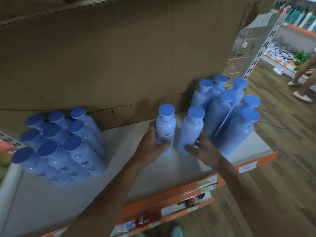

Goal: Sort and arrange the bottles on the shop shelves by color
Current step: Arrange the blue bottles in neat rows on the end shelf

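On the white shelf (171,168) backed by cardboard (119,57), your left hand (152,142) was wrapped around one upright blue bottle (165,127), and your right hand (203,149) gripped the base of another (191,130) just beside it. Blue bottle clusters stood at far left (59,144) and at right (229,110).

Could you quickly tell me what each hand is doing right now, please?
Left hand: closed around the left middle bottle.
Right hand: closed around the base of the right middle bottle.
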`<state>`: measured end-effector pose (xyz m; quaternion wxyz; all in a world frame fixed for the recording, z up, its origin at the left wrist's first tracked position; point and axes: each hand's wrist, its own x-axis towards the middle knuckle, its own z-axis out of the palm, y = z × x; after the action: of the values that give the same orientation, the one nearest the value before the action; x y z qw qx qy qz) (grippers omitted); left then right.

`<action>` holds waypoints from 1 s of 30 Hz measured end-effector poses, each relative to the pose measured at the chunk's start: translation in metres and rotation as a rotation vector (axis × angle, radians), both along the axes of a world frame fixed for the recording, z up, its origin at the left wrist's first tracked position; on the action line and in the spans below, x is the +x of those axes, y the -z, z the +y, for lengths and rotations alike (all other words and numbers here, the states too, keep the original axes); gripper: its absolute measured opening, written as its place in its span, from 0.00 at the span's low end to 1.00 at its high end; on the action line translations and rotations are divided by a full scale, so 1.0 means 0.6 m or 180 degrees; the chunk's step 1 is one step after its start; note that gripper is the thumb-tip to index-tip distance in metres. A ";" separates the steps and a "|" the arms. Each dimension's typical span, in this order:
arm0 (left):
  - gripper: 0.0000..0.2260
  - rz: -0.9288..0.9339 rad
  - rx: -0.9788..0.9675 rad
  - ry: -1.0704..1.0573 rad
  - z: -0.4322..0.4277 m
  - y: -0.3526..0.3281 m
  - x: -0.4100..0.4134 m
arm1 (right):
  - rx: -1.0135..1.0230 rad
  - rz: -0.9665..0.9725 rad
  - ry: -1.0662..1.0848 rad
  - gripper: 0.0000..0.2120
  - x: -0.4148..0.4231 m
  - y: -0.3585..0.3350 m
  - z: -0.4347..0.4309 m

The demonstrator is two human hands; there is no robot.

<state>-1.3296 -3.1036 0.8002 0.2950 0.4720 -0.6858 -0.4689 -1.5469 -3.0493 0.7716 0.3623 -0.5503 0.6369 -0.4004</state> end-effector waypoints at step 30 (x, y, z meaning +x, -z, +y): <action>0.40 -0.0334 -0.0297 -0.0881 -0.026 0.031 0.048 | 0.0312 0.0591 0.0120 0.38 0.103 -0.028 -0.082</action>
<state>-1.3009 -3.1193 0.7814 0.3423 0.5716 -0.6497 -0.3661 -1.4849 -3.0984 0.7884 0.3206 -0.5546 0.6967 -0.3229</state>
